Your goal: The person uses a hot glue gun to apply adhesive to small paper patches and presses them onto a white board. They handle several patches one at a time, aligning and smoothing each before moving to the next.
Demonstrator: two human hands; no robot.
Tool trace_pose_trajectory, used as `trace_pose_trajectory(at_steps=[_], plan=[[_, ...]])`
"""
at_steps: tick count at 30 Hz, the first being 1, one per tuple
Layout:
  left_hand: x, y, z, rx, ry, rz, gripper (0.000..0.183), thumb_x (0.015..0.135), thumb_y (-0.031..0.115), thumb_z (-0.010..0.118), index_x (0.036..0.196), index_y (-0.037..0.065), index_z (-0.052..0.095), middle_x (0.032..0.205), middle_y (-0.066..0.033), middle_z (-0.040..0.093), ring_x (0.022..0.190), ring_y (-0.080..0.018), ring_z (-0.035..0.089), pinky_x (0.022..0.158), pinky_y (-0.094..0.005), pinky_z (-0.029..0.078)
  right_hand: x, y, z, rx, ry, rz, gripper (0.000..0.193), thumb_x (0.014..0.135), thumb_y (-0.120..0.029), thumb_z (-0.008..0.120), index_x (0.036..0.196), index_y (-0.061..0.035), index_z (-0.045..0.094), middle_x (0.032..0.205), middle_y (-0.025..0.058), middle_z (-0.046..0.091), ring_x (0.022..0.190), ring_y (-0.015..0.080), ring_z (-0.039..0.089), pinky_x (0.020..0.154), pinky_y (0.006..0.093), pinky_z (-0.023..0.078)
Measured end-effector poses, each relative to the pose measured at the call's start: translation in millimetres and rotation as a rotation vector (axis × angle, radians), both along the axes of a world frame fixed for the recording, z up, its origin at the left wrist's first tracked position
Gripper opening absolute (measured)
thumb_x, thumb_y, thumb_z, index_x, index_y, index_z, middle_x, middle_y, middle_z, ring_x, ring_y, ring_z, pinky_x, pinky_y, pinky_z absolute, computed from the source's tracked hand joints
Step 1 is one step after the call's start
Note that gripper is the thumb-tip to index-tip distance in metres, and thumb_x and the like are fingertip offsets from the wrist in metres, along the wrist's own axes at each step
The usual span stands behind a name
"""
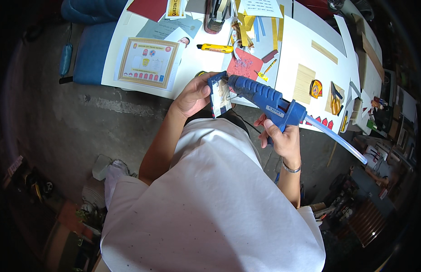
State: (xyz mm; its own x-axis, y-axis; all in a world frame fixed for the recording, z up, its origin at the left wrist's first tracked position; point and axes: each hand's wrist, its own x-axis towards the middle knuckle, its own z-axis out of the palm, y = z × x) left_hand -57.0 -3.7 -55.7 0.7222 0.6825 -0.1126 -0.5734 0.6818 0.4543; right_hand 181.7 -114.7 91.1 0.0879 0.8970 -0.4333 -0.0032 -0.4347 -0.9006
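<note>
My right hand [281,138] is wrapped round the handle of a blue hot glue gun [260,97]. A long clear glue stick [340,139] sticks out of its back end. My left hand [195,96] grips a small flat piece [219,96] by its left edge, its fingers partly hidden behind it. That piece has a dark blue border and a whitish, patchy face with thin dark lines. The gun's nozzle end is at the piece's upper right edge; whether they touch, I cannot tell. Both are held in front of my body, at the table's near edge.
On the white table [192,68] lie a yellow utility knife [215,48], a framed certificate [146,62], a red sheet with scraps [243,65], a tape dispenser [216,17], a badge-shaped patch [315,89] and pliers [335,97]. A blue chair [93,54] stands at the left.
</note>
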Motion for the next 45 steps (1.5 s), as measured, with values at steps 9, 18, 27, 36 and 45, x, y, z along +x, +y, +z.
trace_pose_trajectory(at_steps=[9,18,27,36,45], plan=[[0.3,1.6,5.6,0.033,-0.049,-0.021,0.071,0.088,0.038,0.081,0.143,0.003,0.051,0.134,-0.0158,0.062,0.124,-0.0292,0.062,0.103,-0.0547,0.053,2.7,0.4,0.9,0.003,-0.006,-0.024,0.027,0.095,-0.009,0.059,0.115,0.0081,0.059,0.094,0.0188,0.07,0.049,0.0168,0.062,0.045,0.0278,0.053],[0.8,0.5,4.4,-0.007,-0.027,0.012,0.075,0.086,0.036,0.084,0.144,0.004,0.05,0.135,-0.0166,0.062,0.127,-0.0295,0.061,0.107,-0.0507,0.05,2.4,-2.8,0.3,-0.012,-0.019,-0.02,0.024,0.095,-0.008,0.059,0.114,0.0073,0.06,0.093,0.0176,0.07,0.05,0.0161,0.062,0.046,0.0271,0.053],[1.6,0.5,-1.3,0.013,0.043,0.022,0.084,0.086,0.041,0.083,0.148,-0.001,0.045,0.145,-0.0142,0.056,0.132,-0.0263,0.056,0.114,-0.0467,0.043,-6.9,-3.1,4.6,-0.004,0.03,-0.021,0.021,0.093,-0.006,0.064,0.111,0.0052,0.061,0.087,0.0109,0.068,0.051,0.0123,0.061,0.046,0.0256,0.051],[2.3,0.9,-4.7,0.011,0.061,0.031,0.088,0.084,0.043,0.084,0.148,-0.002,0.044,0.139,-0.0135,0.059,0.129,-0.0245,0.058,0.113,-0.0443,0.043,-8.5,-3.2,9.8,-0.02,0.051,0.001,0.014,0.092,-0.005,0.066,0.102,0.0031,0.062,0.078,0.0043,0.064,0.051,0.0094,0.059,0.047,0.0245,0.047],[2.4,3.9,1.0,-0.013,-0.055,0.02,0.074,0.086,0.032,0.084,0.145,0.004,0.049,0.142,-0.0129,0.058,0.133,-0.0268,0.055,0.114,-0.0475,0.043,-0.6,-7.9,2.1,-0.027,-0.01,-0.026,0.027,0.096,-0.007,0.06,0.12,0.0059,0.056,0.089,0.0149,0.068,0.048,0.0151,0.062,0.052,0.0295,0.057]])
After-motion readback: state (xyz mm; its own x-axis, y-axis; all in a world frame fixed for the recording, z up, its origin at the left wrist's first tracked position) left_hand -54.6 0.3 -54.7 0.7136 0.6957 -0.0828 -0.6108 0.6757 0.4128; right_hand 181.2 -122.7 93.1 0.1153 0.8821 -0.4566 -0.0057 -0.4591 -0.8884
